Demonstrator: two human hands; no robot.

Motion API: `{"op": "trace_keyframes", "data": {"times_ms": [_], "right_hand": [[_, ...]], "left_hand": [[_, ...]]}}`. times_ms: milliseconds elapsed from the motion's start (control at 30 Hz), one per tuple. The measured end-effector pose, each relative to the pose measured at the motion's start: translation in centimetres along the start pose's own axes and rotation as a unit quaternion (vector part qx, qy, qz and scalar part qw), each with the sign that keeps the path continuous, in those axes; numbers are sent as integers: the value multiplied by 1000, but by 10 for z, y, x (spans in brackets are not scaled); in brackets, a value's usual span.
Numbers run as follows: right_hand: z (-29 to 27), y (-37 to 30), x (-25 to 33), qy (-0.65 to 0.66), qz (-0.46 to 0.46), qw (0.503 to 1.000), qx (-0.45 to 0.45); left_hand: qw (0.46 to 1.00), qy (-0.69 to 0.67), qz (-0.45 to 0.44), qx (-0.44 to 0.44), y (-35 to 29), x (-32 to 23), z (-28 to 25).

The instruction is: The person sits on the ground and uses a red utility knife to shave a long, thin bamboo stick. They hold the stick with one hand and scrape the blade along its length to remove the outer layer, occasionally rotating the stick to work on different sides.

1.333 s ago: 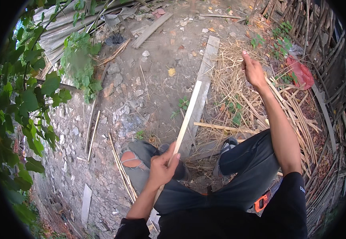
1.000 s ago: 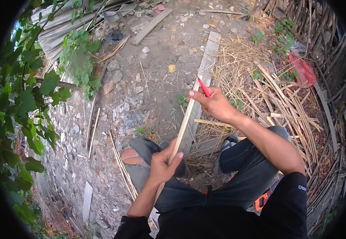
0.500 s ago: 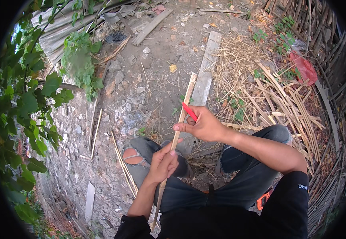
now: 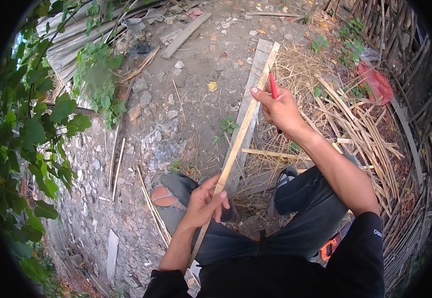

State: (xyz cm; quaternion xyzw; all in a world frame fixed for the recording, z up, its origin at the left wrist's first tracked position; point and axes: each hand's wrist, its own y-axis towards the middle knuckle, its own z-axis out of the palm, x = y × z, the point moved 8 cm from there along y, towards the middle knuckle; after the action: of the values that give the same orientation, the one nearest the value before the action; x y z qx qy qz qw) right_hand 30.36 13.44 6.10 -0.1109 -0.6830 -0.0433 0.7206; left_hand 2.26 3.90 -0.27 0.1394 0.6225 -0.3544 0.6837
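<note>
A long, pale split-bamboo strip (image 4: 242, 133) slants from my lap up and away to the right. Its lower part is pinched between the thumb and fingers of my left hand (image 4: 205, 202), above my left thigh. Farther up, my right hand (image 4: 281, 110) is closed around a slim red pen-like tool (image 4: 273, 85); a dark end shows below the fist, and its exact kind is unclear. The right thumb reaches to the strip's edge near its upper part. Beneath the strip, a grey plank (image 4: 261, 59) lies on the ground between my feet and beyond.
Cut bamboo strips (image 4: 360, 124) and straw-like shavings (image 4: 295, 74) are heaped at the right, near a red plastic bag (image 4: 375, 83). An orange-handled saw (image 4: 329, 248) lies by my right hip. Leafy vines (image 4: 37, 129) hang at left; a stick fence (image 4: 419, 64) stands at right.
My right hand has moved up and away along the strip with the red tool, which now points more upright. The strip has shifted farther out and tilts more to the right.
</note>
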Motion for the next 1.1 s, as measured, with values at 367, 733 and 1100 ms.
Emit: {"op": "trace_keyframes", "data": {"times_ms": [367,733,1100], "right_hand": [[109,-104,-23,-447,-105,855,242],[43,-18,-13,-506,-78,858,53],[-22,-11,29,-428,-109,897,-6]], "left_hand": [[982,47,30,-179,0,2,-23],[975,119,40,-184,-11,9,-26],[981,84,74,-160,-13,6,-20]]}}
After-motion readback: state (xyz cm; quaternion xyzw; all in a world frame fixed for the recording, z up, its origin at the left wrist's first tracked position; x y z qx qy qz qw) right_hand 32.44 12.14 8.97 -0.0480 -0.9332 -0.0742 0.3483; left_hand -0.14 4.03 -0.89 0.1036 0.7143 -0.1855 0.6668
